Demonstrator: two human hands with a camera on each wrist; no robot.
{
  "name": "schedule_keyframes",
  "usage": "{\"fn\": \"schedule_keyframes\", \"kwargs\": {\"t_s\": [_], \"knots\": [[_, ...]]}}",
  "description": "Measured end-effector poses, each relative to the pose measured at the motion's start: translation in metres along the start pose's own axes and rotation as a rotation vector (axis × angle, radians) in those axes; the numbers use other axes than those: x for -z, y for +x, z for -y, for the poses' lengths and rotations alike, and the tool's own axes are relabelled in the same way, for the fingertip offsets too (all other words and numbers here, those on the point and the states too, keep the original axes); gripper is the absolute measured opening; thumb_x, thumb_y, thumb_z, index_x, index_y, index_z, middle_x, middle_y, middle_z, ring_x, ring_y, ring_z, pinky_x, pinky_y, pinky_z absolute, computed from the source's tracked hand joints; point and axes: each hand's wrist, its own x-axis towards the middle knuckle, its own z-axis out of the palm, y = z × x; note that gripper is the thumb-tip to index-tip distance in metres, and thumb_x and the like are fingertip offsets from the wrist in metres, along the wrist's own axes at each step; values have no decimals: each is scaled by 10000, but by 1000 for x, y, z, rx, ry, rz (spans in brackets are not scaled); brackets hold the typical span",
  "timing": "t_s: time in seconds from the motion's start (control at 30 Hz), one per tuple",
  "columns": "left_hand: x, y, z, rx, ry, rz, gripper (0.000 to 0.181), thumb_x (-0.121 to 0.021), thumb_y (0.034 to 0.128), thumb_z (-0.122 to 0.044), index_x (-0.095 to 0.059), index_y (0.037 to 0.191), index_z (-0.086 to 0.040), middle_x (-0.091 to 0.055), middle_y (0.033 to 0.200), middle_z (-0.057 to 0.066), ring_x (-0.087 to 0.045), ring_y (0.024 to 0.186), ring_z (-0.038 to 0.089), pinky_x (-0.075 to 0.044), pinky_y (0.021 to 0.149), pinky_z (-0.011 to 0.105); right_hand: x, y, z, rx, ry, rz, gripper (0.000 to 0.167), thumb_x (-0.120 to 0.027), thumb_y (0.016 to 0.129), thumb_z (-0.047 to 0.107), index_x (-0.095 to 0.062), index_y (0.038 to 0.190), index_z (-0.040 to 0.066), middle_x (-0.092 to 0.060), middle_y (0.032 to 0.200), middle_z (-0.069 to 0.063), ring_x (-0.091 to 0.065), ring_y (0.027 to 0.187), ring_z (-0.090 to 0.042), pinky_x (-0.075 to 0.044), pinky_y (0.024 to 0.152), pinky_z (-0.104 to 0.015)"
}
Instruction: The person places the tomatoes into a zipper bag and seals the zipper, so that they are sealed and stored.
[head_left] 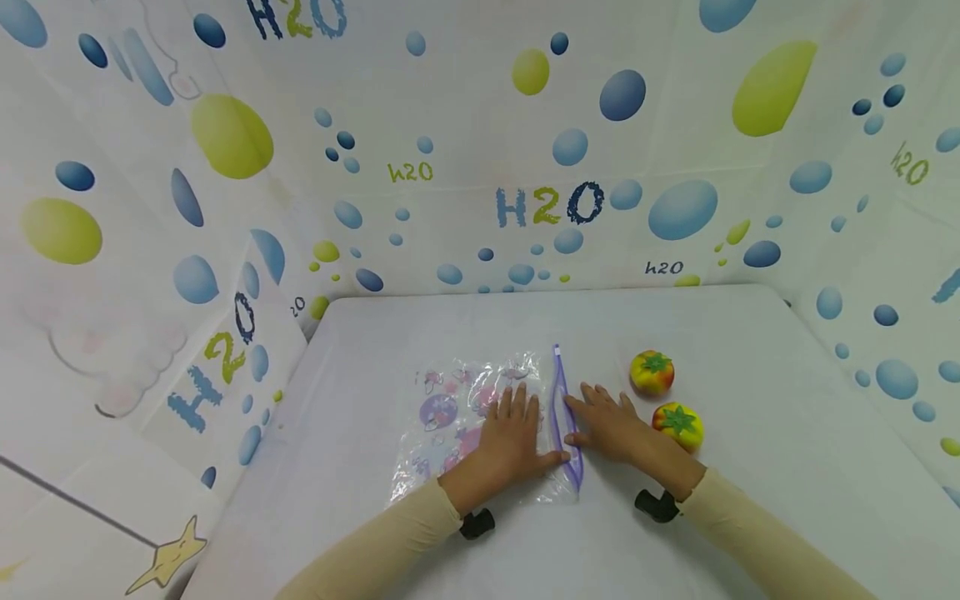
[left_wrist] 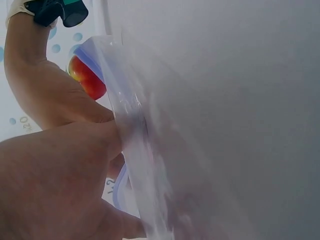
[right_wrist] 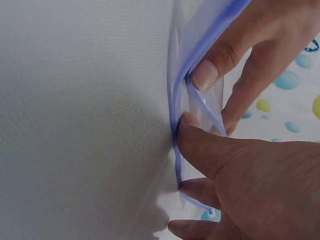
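Observation:
A clear zip bag (head_left: 438,411) with pink and purple prints lies flat on the white table. Its purple zip strip (head_left: 557,383) runs along the right side, the two edges bowed apart. My left hand (head_left: 510,442) rests on the bag with fingers spread, its thumb reaching the strip. On the other side, my right hand (head_left: 611,429) touches the strip with thumb and forefinger, fingers loosely extended. The right wrist view shows both thumbs at the purple strip (right_wrist: 176,120), my right hand (right_wrist: 265,175) below my left hand (right_wrist: 272,32). Clear film (left_wrist: 150,165) fills much of the left wrist view.
Two red and yellow toy fruits with green tops stand right of the bag, one farther back (head_left: 652,372) and one beside my right forearm (head_left: 678,426). A white cloth (head_left: 450,192) with blue and green dots hangs behind the table (head_left: 765,375).

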Motion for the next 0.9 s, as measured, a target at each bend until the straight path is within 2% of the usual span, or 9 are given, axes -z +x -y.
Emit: {"fn": "schedule_keyframes", "kwargs": {"t_s": [0.33, 0.9], "knots": [[1, -10, 9, 19, -54, -43, 1116, -623, 900, -776, -260, 1669, -53, -251, 1725, 214, -253, 1593, 415, -281, 1263, 559, 0, 1, -2, 8, 7, -3, 704, -709, 1005, 403, -472, 1586, 83, -319, 1658, -323, -272, 1530, -567, -167, 1171, -802], [3, -28, 32, 111, -156, -62, 1194, -664, 862, -779, -249, 1653, 13, -203, 1727, 255, -207, 1584, 500, -252, 1255, 622, 4, 0, 1, 21, 26, 1, 706, -711, 1004, 401, -477, 1576, 61, -308, 1649, -348, -270, 1520, -584, -178, 1166, -803]]}}
